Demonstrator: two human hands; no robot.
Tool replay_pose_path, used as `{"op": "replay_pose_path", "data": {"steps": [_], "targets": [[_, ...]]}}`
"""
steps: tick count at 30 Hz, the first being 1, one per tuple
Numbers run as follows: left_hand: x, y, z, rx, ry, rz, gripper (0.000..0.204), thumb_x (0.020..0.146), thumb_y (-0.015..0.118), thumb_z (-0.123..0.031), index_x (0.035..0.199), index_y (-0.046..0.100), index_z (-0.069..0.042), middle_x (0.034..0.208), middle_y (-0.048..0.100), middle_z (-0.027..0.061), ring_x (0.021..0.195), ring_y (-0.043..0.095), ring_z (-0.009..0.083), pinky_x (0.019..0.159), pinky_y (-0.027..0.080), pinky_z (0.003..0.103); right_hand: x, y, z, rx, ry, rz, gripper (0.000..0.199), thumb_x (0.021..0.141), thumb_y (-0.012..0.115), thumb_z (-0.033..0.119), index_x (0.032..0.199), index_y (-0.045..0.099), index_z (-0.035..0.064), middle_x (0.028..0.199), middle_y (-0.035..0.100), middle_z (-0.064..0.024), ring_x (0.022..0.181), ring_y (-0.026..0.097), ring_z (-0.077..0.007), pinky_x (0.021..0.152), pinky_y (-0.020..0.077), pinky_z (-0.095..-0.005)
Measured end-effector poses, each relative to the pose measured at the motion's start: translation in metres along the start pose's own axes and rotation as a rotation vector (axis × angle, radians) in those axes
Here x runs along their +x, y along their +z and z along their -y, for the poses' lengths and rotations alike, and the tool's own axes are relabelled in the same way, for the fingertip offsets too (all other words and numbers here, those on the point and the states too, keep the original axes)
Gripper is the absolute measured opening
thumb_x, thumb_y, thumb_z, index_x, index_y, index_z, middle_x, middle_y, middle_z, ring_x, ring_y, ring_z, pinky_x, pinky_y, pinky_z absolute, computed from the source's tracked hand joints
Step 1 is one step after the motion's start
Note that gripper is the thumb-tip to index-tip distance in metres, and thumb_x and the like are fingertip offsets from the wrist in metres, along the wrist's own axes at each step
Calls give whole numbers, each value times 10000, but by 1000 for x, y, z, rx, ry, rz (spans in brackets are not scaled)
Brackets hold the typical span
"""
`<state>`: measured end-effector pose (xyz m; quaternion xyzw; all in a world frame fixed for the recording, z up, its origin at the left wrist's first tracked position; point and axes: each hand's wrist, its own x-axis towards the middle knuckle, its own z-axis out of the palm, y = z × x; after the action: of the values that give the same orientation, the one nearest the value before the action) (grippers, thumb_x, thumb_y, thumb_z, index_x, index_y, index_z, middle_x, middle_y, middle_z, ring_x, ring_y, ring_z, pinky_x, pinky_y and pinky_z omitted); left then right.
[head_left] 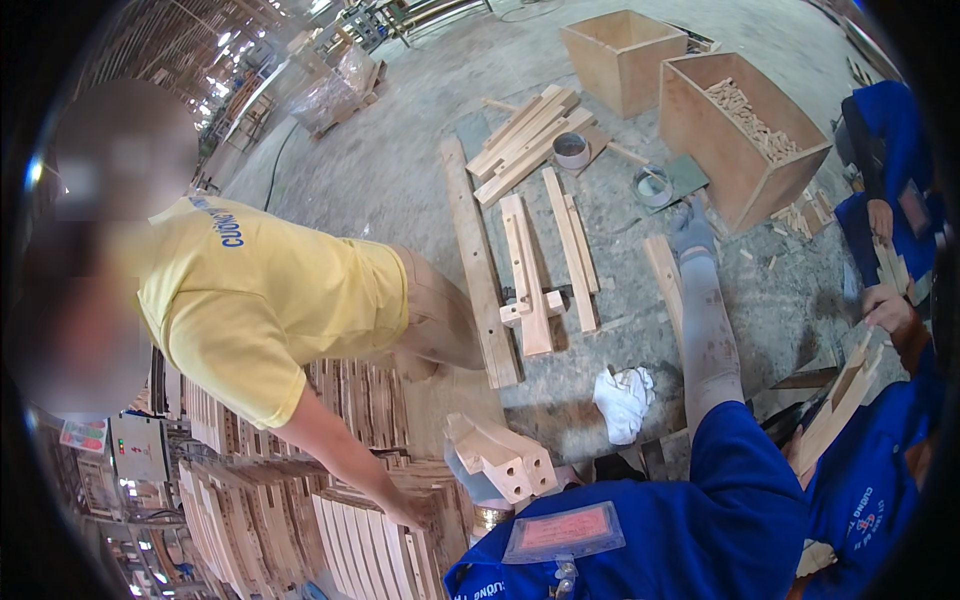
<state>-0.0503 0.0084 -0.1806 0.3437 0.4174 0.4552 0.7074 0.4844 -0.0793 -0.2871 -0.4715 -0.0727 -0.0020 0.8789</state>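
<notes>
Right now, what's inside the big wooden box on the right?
The wooden box holds a heap of small pale wooden pieces along its far side. Its near wall hides the bottom.

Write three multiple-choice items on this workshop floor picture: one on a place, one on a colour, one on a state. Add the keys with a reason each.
1. Where does the white rag lie?
A. inside a wooden box
B. on the concrete floor below the loose planks
C. on the stacked slats

2. What colour is the shirt of the co-worker at the left?
A. yellow
B. red
C. green

3. How does the box of small wooden pegs stand?
A. lid shut
B. upside down
C. open at the top

Keys: 1 B, the rag rests on bare floor. 2 A, the shirt is plainly yellow. 3 C, the pegs show through the open top.
</notes>
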Motion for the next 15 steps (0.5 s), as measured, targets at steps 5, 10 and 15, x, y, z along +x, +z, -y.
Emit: {"op": "replay_pose_path", "data": {"steps": [5,10,15], "targets": [[-7,21,-6,22,100,66,391,903,411,-427,1167,465,-143,1123,526,78,996,527,209,802,487,329,-35,30,60,821,514,293,179,857,505,65,1033,501,31,801,447,-18,689,440,-102,584,404,-217],[16,26,-31,-318,-181,188,473,871,443,-460,1205,435,-124,1203,482,77,1066,494,240,888,437,382,-190,122,234,-224,-170,441,54,870,455,33,827,484,16,663,443,-2,573,436,-103,519,388,-215],[19,43,-59,-432,-179,215,386,908,378,-427,1119,491,-124,1087,543,39,995,539,216,841,472,356,-321,134,325,-48,36,491,82,806,508,39,729,513,11,633,554,-65,494,478,-94,454,402,-219]]}}
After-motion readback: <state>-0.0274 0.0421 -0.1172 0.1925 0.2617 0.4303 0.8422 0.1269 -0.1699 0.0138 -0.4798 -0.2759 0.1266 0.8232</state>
